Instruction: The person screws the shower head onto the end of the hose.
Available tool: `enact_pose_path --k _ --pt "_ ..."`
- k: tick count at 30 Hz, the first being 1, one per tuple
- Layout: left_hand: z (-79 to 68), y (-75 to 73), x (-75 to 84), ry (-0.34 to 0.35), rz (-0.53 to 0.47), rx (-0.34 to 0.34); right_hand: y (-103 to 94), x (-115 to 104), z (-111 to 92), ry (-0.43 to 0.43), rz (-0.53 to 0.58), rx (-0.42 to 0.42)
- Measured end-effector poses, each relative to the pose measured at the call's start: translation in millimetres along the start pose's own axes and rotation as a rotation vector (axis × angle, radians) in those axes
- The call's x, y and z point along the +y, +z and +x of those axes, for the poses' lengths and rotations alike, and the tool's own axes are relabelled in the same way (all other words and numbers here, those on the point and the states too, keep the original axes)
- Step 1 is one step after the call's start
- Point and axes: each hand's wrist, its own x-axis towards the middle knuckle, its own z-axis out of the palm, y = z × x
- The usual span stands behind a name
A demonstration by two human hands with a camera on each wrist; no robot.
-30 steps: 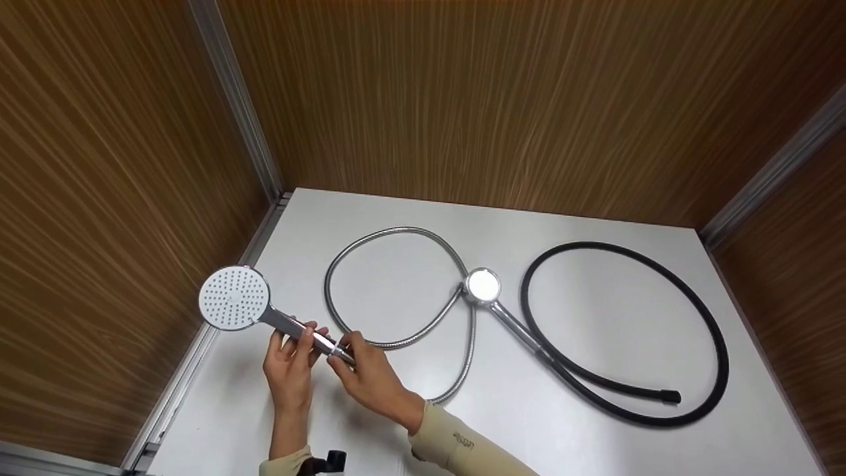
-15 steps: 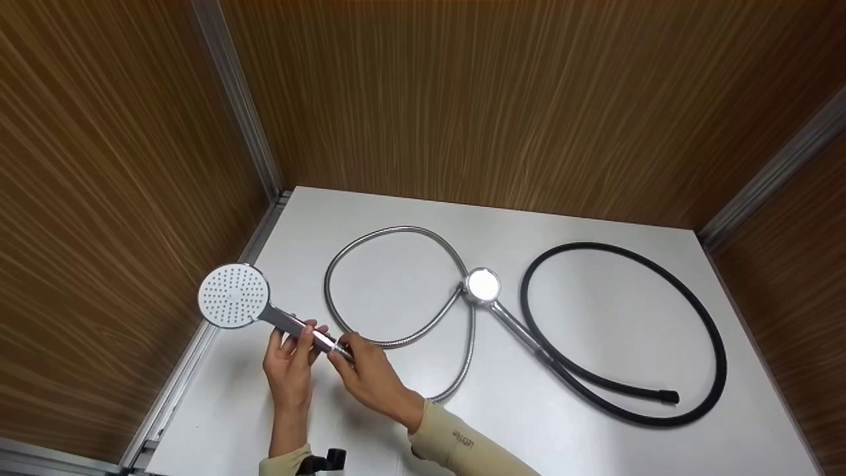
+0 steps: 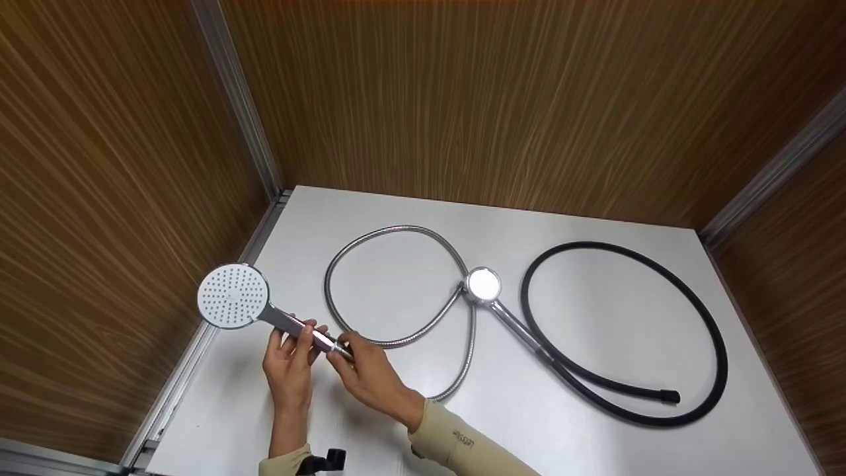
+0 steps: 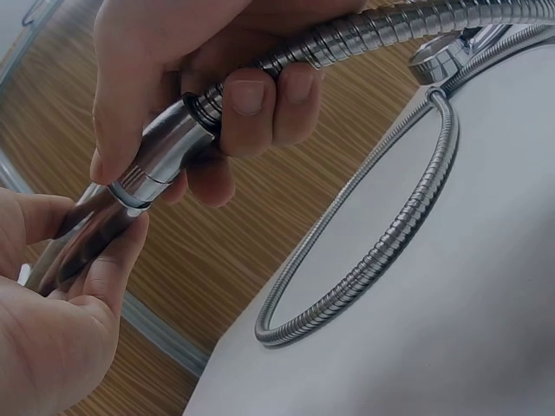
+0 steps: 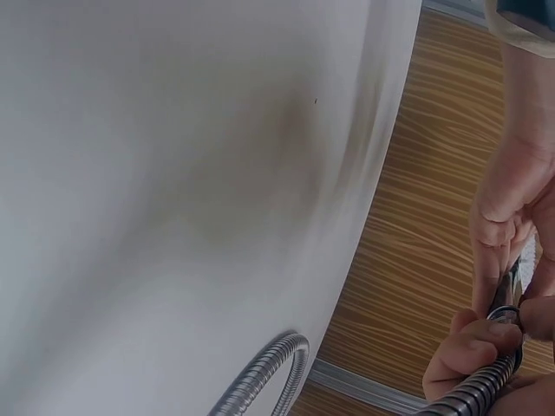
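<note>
A chrome hand shower with a round white spray face (image 3: 232, 296) is held above the table's left side, its face turned up. My left hand (image 3: 289, 373) grips its handle (image 4: 82, 238) between thumb and fingers. At the handle's lower end, my right hand (image 3: 373, 377) pinches the chrome connector nut (image 4: 165, 147) of a metal shower hose (image 4: 381, 35). Nut and handle meet end to end; any thread between them is hidden. The hose runs back through the right hand's fingers and loops on the table (image 3: 400, 229).
A second, smaller chrome hand shower (image 3: 483, 285) lies mid-table, touching the metal hose. Its handle joins a coiled black hose (image 3: 720, 357) on the right. Wood-patterned panels (image 3: 462, 99) enclose the white table (image 3: 595, 456) at the back and sides.
My right fingers have shifted slightly around the connector nut. The left hand and the hand shower stay almost where they were; the things on the table lie unmoved.
</note>
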Motion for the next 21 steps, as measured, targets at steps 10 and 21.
enact_pose_path --k 10,21 --pt "-0.3 1.4 0.2 0.003 -0.005 -0.003 -0.9 1.8 0.9 -0.037 -0.001 0.018" --pt "-0.8 0.4 -0.2 0.01 -0.024 -0.012 -0.2 1.6 -0.1 -0.054 -0.036 0.021"
